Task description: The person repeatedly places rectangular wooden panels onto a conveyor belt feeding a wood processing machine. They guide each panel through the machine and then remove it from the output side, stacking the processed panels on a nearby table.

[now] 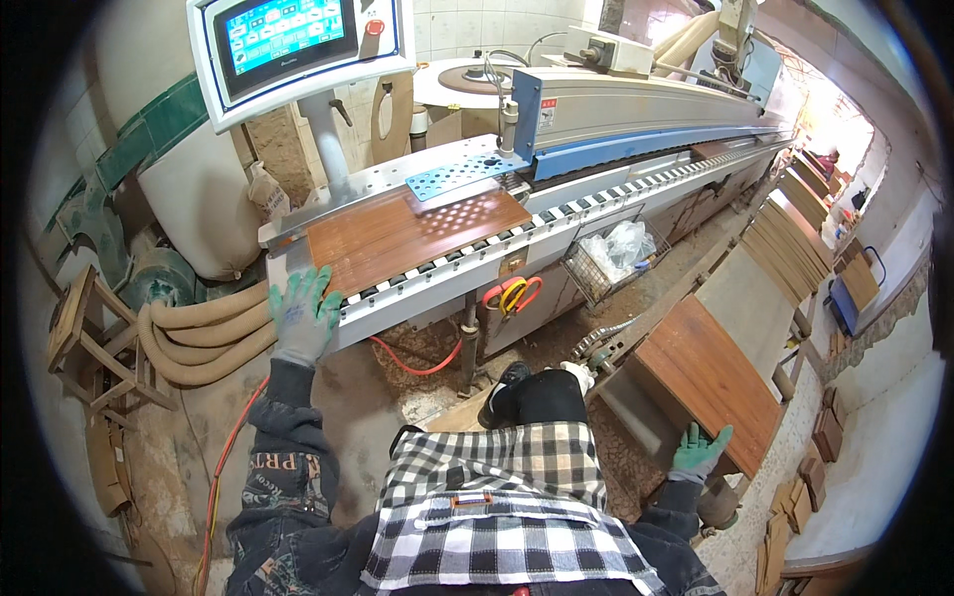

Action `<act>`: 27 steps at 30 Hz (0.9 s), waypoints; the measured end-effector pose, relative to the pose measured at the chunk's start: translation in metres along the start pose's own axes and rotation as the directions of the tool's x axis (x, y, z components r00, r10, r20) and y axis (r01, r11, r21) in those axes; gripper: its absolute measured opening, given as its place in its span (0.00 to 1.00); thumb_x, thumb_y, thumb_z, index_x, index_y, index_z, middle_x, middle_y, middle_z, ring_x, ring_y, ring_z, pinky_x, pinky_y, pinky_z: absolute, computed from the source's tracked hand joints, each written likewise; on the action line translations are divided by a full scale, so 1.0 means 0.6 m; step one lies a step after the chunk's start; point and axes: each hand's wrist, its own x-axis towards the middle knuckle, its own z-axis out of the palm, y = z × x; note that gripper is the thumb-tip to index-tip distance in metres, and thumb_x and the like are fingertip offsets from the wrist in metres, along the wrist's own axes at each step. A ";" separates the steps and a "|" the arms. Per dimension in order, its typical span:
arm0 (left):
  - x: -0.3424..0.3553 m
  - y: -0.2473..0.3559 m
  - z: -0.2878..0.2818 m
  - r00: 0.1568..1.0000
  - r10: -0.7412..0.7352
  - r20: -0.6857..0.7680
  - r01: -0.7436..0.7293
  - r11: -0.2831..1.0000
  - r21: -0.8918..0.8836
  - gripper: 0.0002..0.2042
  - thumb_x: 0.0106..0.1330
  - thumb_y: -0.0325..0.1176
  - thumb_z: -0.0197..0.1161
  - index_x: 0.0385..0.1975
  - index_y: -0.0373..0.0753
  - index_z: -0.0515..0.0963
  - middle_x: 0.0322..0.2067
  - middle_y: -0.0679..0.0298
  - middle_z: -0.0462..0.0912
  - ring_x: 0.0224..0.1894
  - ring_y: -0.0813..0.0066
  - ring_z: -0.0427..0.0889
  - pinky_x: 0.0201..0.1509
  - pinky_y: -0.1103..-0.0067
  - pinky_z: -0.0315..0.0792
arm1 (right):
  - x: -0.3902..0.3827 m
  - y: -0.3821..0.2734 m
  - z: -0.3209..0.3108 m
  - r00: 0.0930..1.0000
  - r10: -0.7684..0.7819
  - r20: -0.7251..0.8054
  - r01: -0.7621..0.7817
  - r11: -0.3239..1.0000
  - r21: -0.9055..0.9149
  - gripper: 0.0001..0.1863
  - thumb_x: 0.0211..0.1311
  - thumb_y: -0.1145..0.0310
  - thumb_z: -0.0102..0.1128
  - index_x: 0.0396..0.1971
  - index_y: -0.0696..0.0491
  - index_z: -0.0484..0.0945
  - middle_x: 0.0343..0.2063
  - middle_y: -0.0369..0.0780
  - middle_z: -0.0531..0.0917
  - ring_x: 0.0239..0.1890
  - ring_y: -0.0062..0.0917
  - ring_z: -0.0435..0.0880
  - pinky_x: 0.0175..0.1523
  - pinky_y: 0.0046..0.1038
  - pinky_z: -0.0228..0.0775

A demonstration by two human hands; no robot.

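Note:
My left hand (305, 316), in a grey and green glove, is spread flat against the near left end of a brown wood-grain board (383, 243). That board lies on the roller track (517, 236) of a long machine, partly beneath a blue perforated plate (465, 177). Down at the right, my right hand (699, 454) wears a matching glove. Its fingers stretch over the near edge of another brown wood-grain board (711, 372), which lies on top of a low stack; whether any fingertips curl under the edge is hidden.
A control screen (288, 45) with a red button stands at upper left. Yellow and red-handled scissors (515, 295) hang on the machine's front, near a wire basket (608, 260) of plastic. Thick hoses (209, 343) curve beside my left arm. More panels (775, 243) line the right side.

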 end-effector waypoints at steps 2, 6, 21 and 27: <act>0.008 0.010 0.003 1.000 0.002 0.021 -0.002 1.000 0.003 0.25 0.70 0.52 0.52 0.64 0.52 0.70 0.63 0.58 0.72 0.68 0.53 0.63 0.73 0.53 0.41 | 0.005 0.001 -0.005 1.000 0.006 0.002 -0.006 1.000 0.009 0.43 0.50 0.32 0.66 0.64 0.36 0.65 0.49 0.40 0.68 0.55 0.38 0.70 0.64 0.38 0.56; 0.020 0.028 0.006 0.998 0.000 0.064 0.000 1.000 0.001 0.27 0.70 0.55 0.51 0.66 0.52 0.68 0.63 0.55 0.71 0.68 0.49 0.62 0.72 0.50 0.41 | 0.010 0.002 -0.009 1.000 0.017 0.008 -0.018 1.000 0.012 0.43 0.49 0.32 0.66 0.63 0.37 0.66 0.49 0.39 0.69 0.55 0.37 0.70 0.63 0.38 0.56; 0.092 0.175 0.053 0.987 0.011 0.159 -0.014 1.000 0.014 0.30 0.72 0.59 0.42 0.69 0.51 0.63 0.69 0.59 0.64 0.72 0.56 0.57 0.75 0.53 0.41 | 0.038 -0.019 -0.051 0.999 0.021 0.045 -0.024 0.998 0.058 0.28 0.55 0.42 0.68 0.49 0.46 0.78 0.42 0.37 0.81 0.49 0.31 0.77 0.57 0.34 0.65; 0.087 0.160 0.070 0.981 0.168 -0.094 -0.183 0.966 -0.181 0.29 0.70 0.55 0.50 0.66 0.44 0.66 0.61 0.52 0.71 0.66 0.48 0.65 0.73 0.57 0.49 | 0.009 -0.036 -0.045 0.986 0.022 0.168 -0.037 0.996 0.085 0.14 0.62 0.55 0.66 0.43 0.44 0.81 0.33 0.36 0.85 0.31 0.27 0.84 0.32 0.27 0.74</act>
